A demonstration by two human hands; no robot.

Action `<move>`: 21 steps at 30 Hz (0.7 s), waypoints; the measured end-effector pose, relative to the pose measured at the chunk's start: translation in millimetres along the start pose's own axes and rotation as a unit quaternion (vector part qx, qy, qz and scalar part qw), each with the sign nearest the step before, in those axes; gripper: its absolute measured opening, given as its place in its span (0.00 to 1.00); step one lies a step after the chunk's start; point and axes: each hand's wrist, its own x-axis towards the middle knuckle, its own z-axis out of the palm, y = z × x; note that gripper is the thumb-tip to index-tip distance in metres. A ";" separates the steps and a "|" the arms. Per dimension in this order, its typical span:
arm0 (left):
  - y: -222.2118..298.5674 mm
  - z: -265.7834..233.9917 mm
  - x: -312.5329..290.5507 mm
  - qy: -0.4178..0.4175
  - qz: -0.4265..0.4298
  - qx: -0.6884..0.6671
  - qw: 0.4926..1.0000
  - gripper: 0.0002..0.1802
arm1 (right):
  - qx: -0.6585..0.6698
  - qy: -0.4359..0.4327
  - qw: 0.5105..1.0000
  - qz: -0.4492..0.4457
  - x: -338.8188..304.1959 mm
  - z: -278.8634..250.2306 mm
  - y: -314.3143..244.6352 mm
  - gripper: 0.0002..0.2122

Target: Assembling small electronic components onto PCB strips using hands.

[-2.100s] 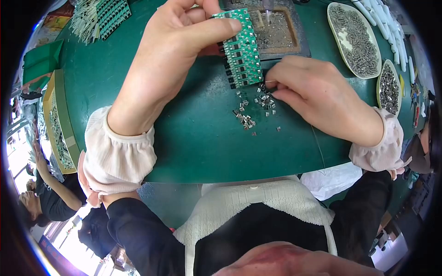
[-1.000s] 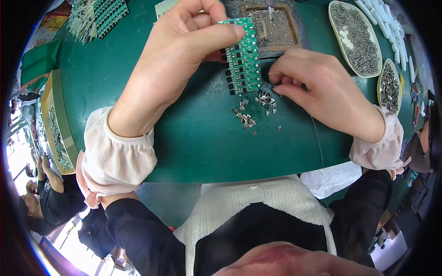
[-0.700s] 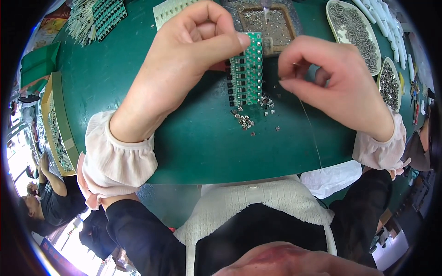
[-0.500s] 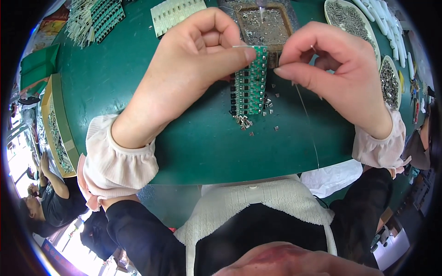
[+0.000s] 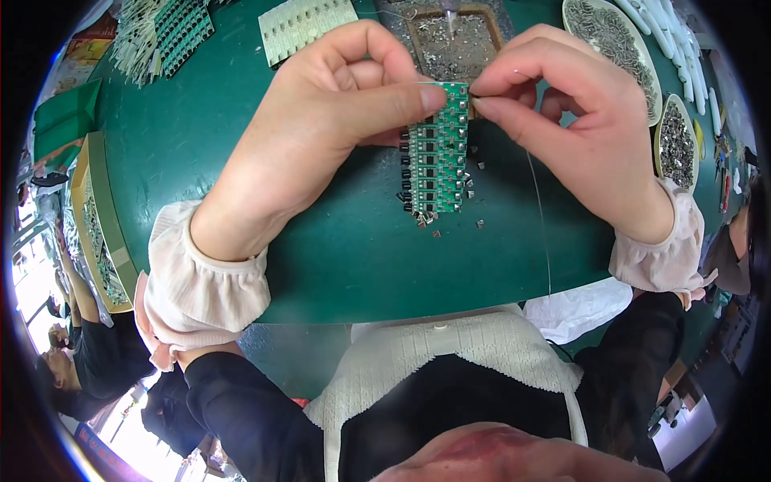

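Note:
My left hand is closed on the upper end of a green circuit board panel, its thumb on the top face. Small dark parts line the panel's left edge, and shiny metal tabs run down its right edge. My right hand is closed in a pinch close to the panel's upper right corner. A thin wire passes through this hand and trails down toward the table's front edge. Whatever else sits between the right fingertips is too small to make out. Small loose metal pieces lie by the panel's lower end.
Beyond my hands stands a brown-rimmed tray with bits in it and a pointed tool tip above. Dishes of metal parts and white tubes are at right. More boards lie far left; a person sits at left.
My right hand has moved left and slightly up, bringing its fingertips to the panel's upper right edge. The panel's lower end has come slightly nearer, over some loose pieces.

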 end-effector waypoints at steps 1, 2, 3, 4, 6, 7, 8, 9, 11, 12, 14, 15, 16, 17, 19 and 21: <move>-1.3 0.1 0.5 0.000 -0.005 -0.017 1.000 0.06 | 0.018 -0.006 1.000 0.013 -0.7 -0.2 0.2 0.07; -1.9 0.4 0.7 -0.001 -0.010 -0.033 0.999 0.06 | 0.036 -0.013 0.999 0.027 -1.3 -0.4 0.4 0.07; -2.3 0.1 0.3 0.000 -0.009 -0.033 0.999 0.06 | 0.036 -0.013 0.999 0.026 -1.5 0.6 1.2 0.07; -2.6 -0.1 -0.2 0.001 -0.011 -0.036 0.999 0.06 | 0.073 -0.017 0.996 0.053 -1.4 1.8 2.5 0.08; -3.6 -1.3 -0.7 0.002 -0.013 -0.039 0.999 0.06 | 0.110 -0.021 0.991 0.080 0.0 1.8 5.6 0.09; -4.2 -2.2 -0.6 0.001 -0.012 -0.043 0.999 0.06 | 0.135 -0.040 0.985 0.098 1.3 0.5 7.9 0.10; -4.9 -3.1 -0.3 -0.001 -0.011 -0.047 0.999 0.06 | 0.159 -0.060 0.978 0.117 2.2 -0.3 8.7 0.11; -4.5 -4.1 -1.0 0.000 -0.011 -0.047 0.999 0.06 | 0.160 -0.060 0.978 0.116 2.9 0.1 6.5 0.11; -3.3 -6.2 -1.3 -0.009 0.000 -0.088 0.996 0.06 | 0.172 -0.032 0.977 0.123 4.1 1.3 1.5 0.14; -3.1 -6.4 -1.8 -0.008 0.000 -0.089 0.996 0.06 | 0.172 -0.033 0.977 0.123 4.4 0.5 1.8 0.14; -3.2 -6.4 -2.3 0.003 0.000 -0.083 0.997 0.06 | 0.107 -0.044 0.987 0.115 4.2 -2.7 4.9 0.17; -3.3 -5.4 -2.5 0.003 -0.001 -0.083 0.997 0.06 | 0.108 -0.044 0.987 0.115 3.8 -4.3 6.8 0.17; -3.5 -4.1 -3.2 0.020 -0.008 -0.064 0.998 0.06 | 0.074 -0.057 0.990 0.103 3.5 -5.8 8.5 0.17; -3.5 -3.2 -3.5 0.038 -0.015 -0.045 0.998 0.06 | 0.041 -0.071 0.992 0.092 3.4 -6.9 9.2 0.17; -1.9 -6.4 -4.4 0.024 -0.008 -0.039 0.999 0.06 | 0.088 -0.072 0.986 0.122 4.8 -6.0 3.3 0.15; -2.0 -5.7 -5.6 0.010 0.000 -0.034 0.999 0.06 | 0.134 -0.073 0.977 0.152 5.9 -5.1 3.7 0.14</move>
